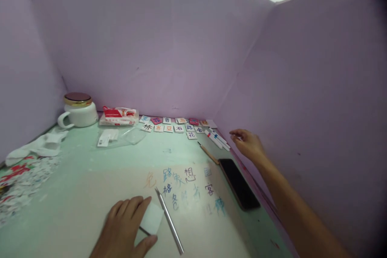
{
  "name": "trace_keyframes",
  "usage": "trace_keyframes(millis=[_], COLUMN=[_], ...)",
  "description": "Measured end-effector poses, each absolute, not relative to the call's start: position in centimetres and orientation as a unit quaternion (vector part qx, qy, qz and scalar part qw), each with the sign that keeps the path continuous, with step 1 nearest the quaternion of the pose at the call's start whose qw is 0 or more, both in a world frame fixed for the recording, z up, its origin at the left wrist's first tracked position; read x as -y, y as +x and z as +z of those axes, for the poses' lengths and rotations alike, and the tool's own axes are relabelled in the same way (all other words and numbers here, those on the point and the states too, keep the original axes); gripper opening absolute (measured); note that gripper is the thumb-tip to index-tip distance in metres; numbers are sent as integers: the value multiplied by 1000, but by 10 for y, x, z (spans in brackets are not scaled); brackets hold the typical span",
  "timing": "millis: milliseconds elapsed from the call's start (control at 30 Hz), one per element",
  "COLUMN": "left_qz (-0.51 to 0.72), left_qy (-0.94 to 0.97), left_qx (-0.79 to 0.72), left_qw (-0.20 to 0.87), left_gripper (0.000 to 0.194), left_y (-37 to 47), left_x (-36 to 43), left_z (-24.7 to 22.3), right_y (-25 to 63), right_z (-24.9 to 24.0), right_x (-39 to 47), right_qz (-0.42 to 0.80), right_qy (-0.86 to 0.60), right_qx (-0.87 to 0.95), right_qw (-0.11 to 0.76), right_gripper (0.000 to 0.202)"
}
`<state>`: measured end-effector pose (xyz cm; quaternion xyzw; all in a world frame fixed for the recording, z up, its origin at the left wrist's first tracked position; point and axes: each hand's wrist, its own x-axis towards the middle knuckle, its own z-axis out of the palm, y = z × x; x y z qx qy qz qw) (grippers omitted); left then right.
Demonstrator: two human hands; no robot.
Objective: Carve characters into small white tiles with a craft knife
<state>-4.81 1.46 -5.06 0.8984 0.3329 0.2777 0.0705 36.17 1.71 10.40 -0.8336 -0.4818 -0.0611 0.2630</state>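
Observation:
My left hand [128,225] is closed on a small white square block [152,218] that rests on the paper, thumb at its near edge and fingers at its left. A dark slit shows under the block's near side. Just right of it lies a silver craft knife [169,221], its tip pointing away from me. My right hand [246,143] hovers by the right wall with its fingers loosely apart and nothing visible in them. White marker pens [217,139] with red and blue marks lie nearest to it, just to its left.
Several square tiles with characters [169,128] stand at the back. A phone [239,184] and a wooden-handled tool [208,153] lie right. Handwritten paper [121,181] covers the front. A lidded mug [80,113], tissue pack [119,117], clear bag [121,136] and paper scraps [27,181] sit left.

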Motion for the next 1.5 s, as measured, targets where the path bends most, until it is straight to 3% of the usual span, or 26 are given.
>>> trace_keyframes(millis=[133,267,333,433,533,833,1000,1067,1167,1367,1500], left_qz=[242,215,207,208,212,227,227,219,212,228,230], left_qy=[896,878,872,873,872,883,871,862,853,853,854], left_qx=[-358,-406,-418,-411,-410,-392,-416,-437,-455,-451,-452], left_qw=[100,136,150,159,161,121,131,136,143,127,120], left_gripper=[53,58,55,51,50,40,59,68,71,67,71], left_y=[-46,-41,-39,-38,-38,-38,-39,-38,-37,-33,-33], left_x=[-8,-3,-3,-2,-1,3,3,2,2,3,3], left_z=[-35,-14,-8,-5,-5,1,-2,-4,-5,-4,-6], right_y=[323,229,185,149,146,197,160,139,127,146,146], right_z=[101,79,64,38,16,9,17,19,20,13,8], right_x=[-15,16,39,65,71,32,49,56,55,40,44], right_qz=[-2,82,93,65,38,-52,-8,115,199,85,96], right_qy=[-812,-698,-603,-653,-695,-757,-643,-512,-464,-634,-508], right_qx=[531,667,763,744,710,644,732,832,857,766,853], right_qw=[242,248,214,127,105,100,226,179,99,66,70], right_gripper=[25,28,28,16,6,19,34,42,55,56,57])
